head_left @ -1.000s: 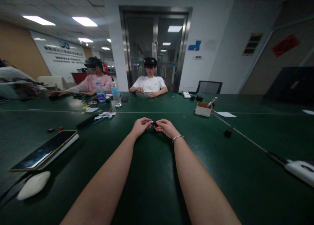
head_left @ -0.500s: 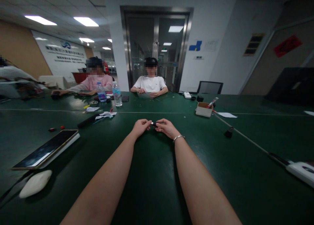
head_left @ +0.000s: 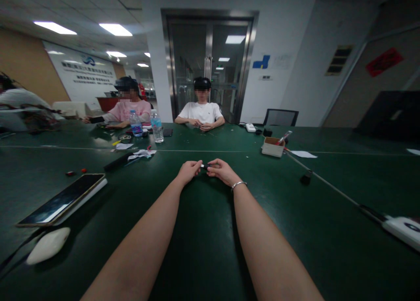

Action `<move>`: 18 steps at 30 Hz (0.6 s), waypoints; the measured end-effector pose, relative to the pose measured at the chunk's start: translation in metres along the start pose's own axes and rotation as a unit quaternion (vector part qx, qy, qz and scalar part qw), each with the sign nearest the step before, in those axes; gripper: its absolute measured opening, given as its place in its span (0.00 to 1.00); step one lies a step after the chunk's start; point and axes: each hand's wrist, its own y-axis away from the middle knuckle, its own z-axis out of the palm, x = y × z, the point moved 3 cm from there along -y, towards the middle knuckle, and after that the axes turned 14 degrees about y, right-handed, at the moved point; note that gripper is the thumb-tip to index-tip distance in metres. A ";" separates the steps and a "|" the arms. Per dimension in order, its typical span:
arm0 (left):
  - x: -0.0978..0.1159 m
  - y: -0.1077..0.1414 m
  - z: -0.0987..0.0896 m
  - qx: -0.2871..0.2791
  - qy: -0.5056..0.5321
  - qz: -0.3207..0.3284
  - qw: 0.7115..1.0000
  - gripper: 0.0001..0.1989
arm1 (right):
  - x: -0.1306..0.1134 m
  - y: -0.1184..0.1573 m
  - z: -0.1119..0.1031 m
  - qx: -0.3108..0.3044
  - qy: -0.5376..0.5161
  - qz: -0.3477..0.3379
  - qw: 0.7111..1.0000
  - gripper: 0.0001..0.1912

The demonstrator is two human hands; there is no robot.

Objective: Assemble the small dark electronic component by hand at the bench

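Between my two hands is a small black stick (head_left: 204, 166) with a silvery end, held just above the green table (head_left: 203, 231). My left hand (head_left: 189, 172) pinches its silvery end between thumb and fingertips. From the other side, my right hand (head_left: 224, 171) grips the black part with thumb and forefinger. A bracelet (head_left: 239, 185) circles my right wrist. The fingers cover much of the stick, and it is too small for me to tell its exact kind.
A phone (head_left: 62, 200) lies on a white box at left, near a pale rounded object (head_left: 49, 245). Two water bottles (head_left: 156, 127) stand farther off. A small open box (head_left: 273, 147) and a cable (head_left: 334, 187) are at right. Two people (head_left: 201, 113) sit opposite.
My hands stay almost in place, both still on the black stick. Across the table, the person in pink has raised a hand with a dark object; the person in white has brought their hands closer together.
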 end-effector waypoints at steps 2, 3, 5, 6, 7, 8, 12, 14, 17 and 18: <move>0.005 0.003 -0.001 0.013 -0.044 0.009 0.999 0.26 | 0.000 -0.001 0.001 0.003 0.041 -0.015 0.999 0.18; 0.009 0.006 -0.002 0.021 -0.071 0.017 0.997 0.27 | -0.001 -0.001 0.002 0.009 0.074 -0.023 0.997 0.18; 0.017 0.011 -0.003 0.042 -0.140 0.043 0.988 0.27 | -0.001 -0.003 0.006 0.028 0.157 -0.042 0.986 0.17; 0.022 0.013 -0.003 0.058 -0.180 0.062 0.980 0.27 | -0.001 -0.004 0.008 0.041 0.201 -0.051 0.977 0.16; 0.027 0.016 -0.003 0.074 -0.221 0.083 0.969 0.27 | 0.000 -0.005 0.010 0.054 0.242 -0.061 0.967 0.15; 0.032 0.018 -0.002 0.085 -0.258 0.104 0.957 0.26 | 0.000 -0.005 0.012 0.067 0.280 -0.070 0.955 0.14; 0.043 0.023 0.004 0.062 -0.311 0.152 0.936 0.21 | 0.000 -0.008 0.019 0.098 0.393 -0.097 0.909 0.11; 0.042 0.021 0.006 0.040 -0.279 0.159 0.946 0.19 | 0.001 -0.008 0.019 0.103 0.420 -0.096 0.896 0.10; 0.037 0.016 0.006 0.024 -0.166 0.168 0.971 0.15 | 0.001 -0.008 0.018 0.109 0.435 -0.087 0.889 0.11; 0.034 0.014 0.006 0.017 -0.113 0.168 0.979 0.14 | 0.001 -0.008 0.018 0.112 0.437 -0.085 0.888 0.11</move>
